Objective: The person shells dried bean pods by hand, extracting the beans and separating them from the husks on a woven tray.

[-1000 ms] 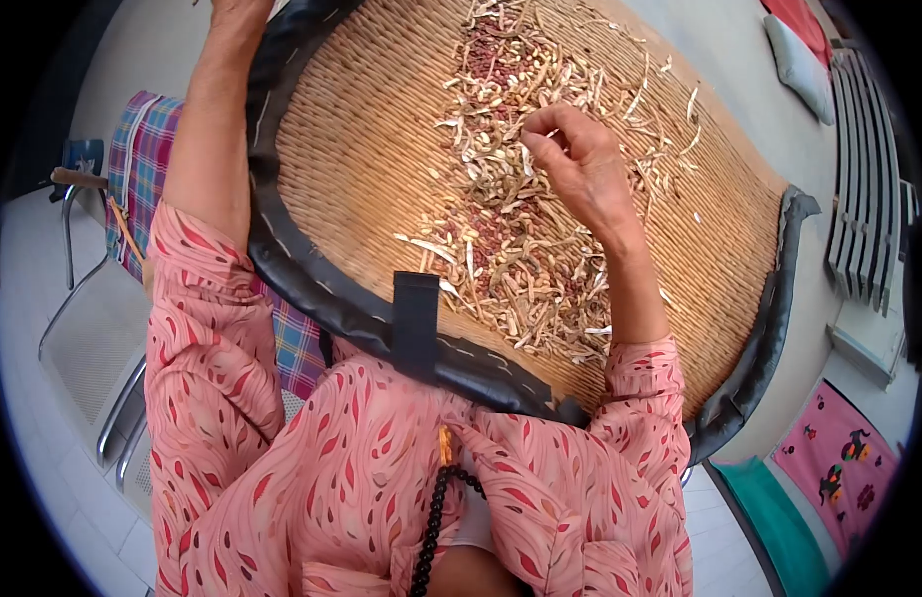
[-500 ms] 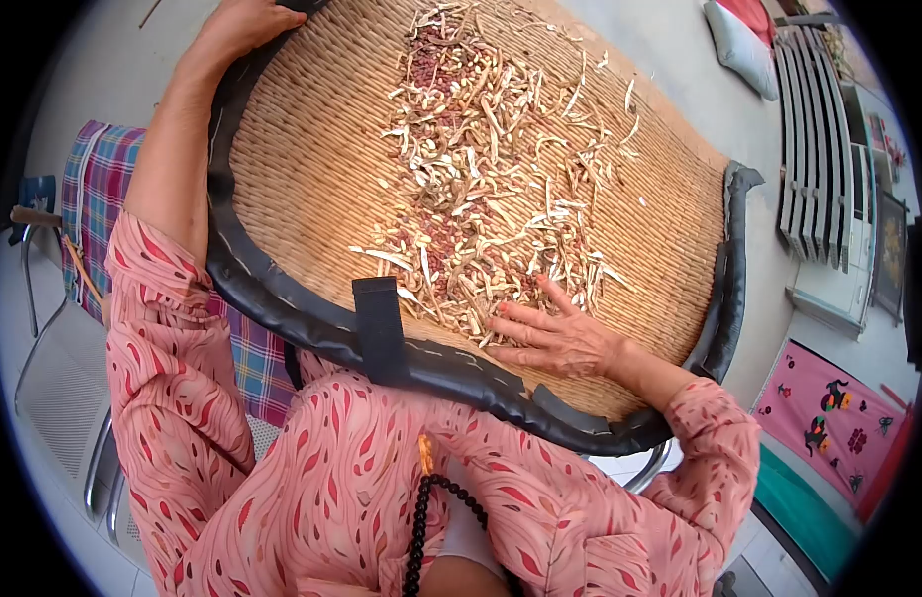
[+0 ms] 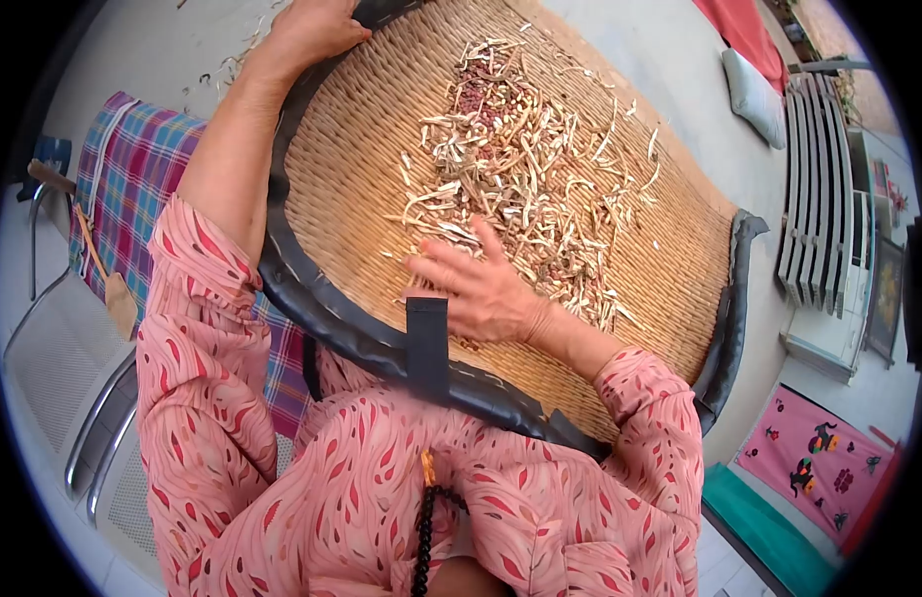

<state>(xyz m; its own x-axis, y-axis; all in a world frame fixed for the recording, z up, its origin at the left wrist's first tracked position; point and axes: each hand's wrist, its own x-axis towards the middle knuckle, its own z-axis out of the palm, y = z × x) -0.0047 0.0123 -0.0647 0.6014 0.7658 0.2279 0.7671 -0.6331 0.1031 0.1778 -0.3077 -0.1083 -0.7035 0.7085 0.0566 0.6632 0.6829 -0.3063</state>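
A woven winnowing tray (image 3: 346,169) with a black padded rim (image 3: 316,298) leans against my body. On its weave lies a heap of dry, pale bean pods (image 3: 540,189), with dark red beans (image 3: 478,92) showing among them, mostly near the far end. My left hand (image 3: 319,30) is closed around the rim at the upper left, its fingertips partly hidden. Fingers spread, my right hand (image 3: 486,291) is at the near-left edge of the heap, beside the upright black strap (image 3: 427,343) on the rim; its fingers are slightly blurred.
To the left, a metal chair (image 3: 58,363) stands with a plaid cloth (image 3: 147,164) over it and a wooden spatula (image 3: 120,303). Stacked grey slats (image 3: 817,189) and a pillow (image 3: 752,98) are at the right. A pink printed cloth (image 3: 779,418) lies lower right. Pod scraps dot the floor beyond.
My right hand has swept left and slightly away from me, along the near side of the heap. Pods there have shifted. The tray appears further right in view, with my left hand still on its rim.
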